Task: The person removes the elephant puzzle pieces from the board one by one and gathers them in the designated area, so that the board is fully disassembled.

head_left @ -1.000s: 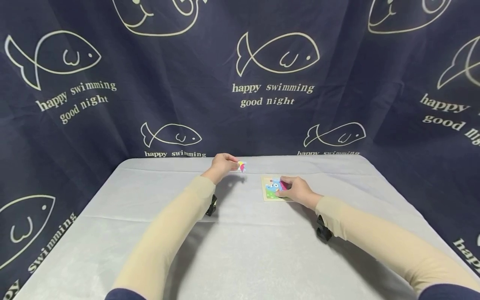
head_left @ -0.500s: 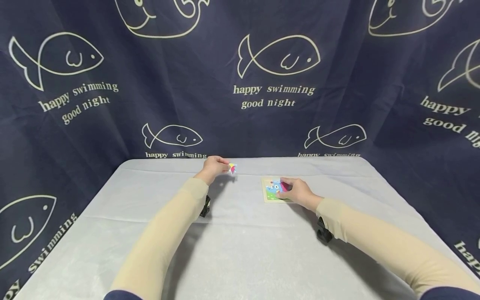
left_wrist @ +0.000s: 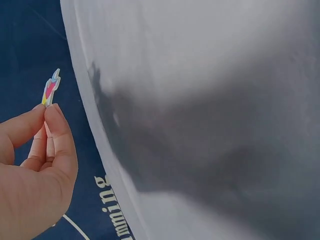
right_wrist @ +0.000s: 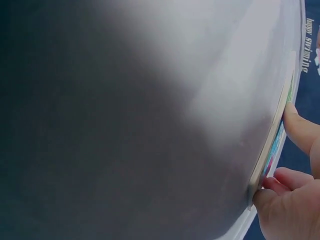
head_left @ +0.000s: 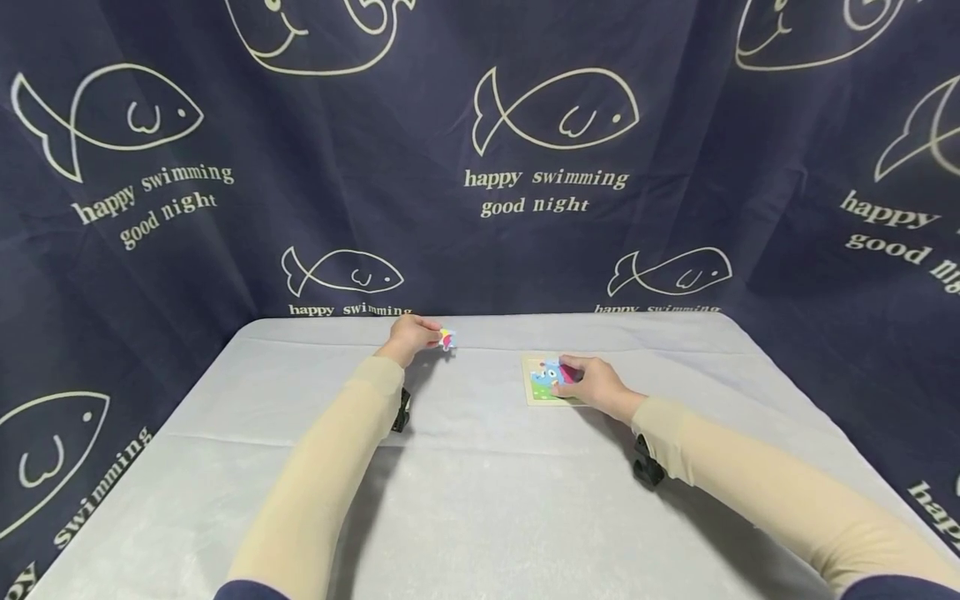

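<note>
Grip of left hand (head_left: 411, 336): pinching a small bright piece (head_left: 447, 339) between thumb and finger, raised off the table (head_left: 480, 517).
Piece: carried further leftward over the last second, now well apart from the puzzle board (head_left: 527, 382).
Grip of right hand (head_left: 596, 383): holding the puzzle board with thumb and curled fingers, place unchanged.
Gap: widening, so piece and board seemingly being parted rather than joined.
Curtain (head_left: 450, 125): dark, with fish drawings, behind the table.

Puzzle board (head_left: 553, 402) on tabletop (head_left: 480, 517), right of centre, right hand (head_left: 602, 387) over its right side; puzzle piece (head_left: 447, 339) in left hand (head_left: 411, 336) above tabletop, left of board and farther back; curtain (head_left: 502, 267) behind tabletop
</note>
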The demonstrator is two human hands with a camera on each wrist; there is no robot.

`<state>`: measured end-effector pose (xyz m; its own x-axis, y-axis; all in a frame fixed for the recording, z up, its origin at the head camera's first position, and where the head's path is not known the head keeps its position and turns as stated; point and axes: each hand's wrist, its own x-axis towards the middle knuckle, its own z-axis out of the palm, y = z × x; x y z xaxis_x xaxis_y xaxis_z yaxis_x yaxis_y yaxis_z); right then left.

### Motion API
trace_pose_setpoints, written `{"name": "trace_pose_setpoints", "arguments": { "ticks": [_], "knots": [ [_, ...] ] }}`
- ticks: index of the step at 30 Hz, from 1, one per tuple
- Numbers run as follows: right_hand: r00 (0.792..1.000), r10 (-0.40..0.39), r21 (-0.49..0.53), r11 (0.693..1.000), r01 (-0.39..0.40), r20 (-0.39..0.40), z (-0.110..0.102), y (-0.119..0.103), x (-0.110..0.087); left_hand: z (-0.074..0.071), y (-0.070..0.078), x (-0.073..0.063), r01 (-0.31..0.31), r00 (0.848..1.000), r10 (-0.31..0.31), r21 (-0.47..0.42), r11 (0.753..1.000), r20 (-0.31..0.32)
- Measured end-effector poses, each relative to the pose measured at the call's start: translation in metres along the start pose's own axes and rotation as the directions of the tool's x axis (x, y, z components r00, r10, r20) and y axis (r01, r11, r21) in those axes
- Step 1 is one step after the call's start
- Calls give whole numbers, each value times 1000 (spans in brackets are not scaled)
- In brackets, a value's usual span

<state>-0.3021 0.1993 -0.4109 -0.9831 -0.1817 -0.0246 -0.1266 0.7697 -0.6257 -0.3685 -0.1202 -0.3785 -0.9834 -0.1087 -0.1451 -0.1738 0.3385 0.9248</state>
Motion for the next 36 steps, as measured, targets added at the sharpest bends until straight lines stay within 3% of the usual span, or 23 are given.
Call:
{"name": "trace_pose_setpoints", "arguments": {
  "ticks": [18,24,29,36],
  "knots": [
    [1000,-31,-1,1000,31,7,0,1,-2,-9,-21,13,94,994,-94,10,996,-52],
    [1000,-13,1,1000,13,18,3,0,-2,-12,-29,14,134,988,-128,76,988,-83],
    [1000,-15,-3,1000,15,16,4,0,-2,-11,-28,10,124,988,-110,131,984,-108],
    [1000,-15,-15,1000,15,12,2,0,0,-11,-20,12,144,985,-110,279,949,-136]
  ]
}}
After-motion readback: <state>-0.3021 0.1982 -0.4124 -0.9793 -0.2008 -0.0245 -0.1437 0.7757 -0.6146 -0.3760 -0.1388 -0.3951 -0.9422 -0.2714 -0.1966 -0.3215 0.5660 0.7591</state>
